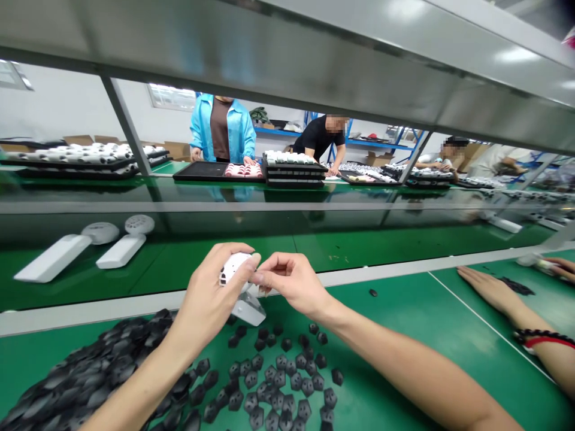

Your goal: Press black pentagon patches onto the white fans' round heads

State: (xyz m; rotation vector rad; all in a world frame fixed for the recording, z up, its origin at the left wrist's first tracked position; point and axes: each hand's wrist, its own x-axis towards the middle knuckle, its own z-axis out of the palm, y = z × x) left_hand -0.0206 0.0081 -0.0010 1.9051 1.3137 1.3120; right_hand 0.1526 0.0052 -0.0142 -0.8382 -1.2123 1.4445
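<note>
My left hand (218, 287) is wrapped round the round white head of a white device (249, 309), whose handle points down toward the green table. Dark spots show on the white head between my fingers. My right hand (287, 281) is pinched at the right side of that head; whatever its fingertips hold is too small to name. Below both hands lie several small black five-sided pieces (279, 378). A large heap of black pieces (108, 365) spreads at the lower left, partly behind my left forearm.
Two white devices (119, 250) (54, 257) lie on the green belt (179, 257) beyond the pale rail (359, 271). Another person's hand (489, 290) rests on the table at right. Trays (202, 172) and people stand across the line, under a metal shelf (287, 66).
</note>
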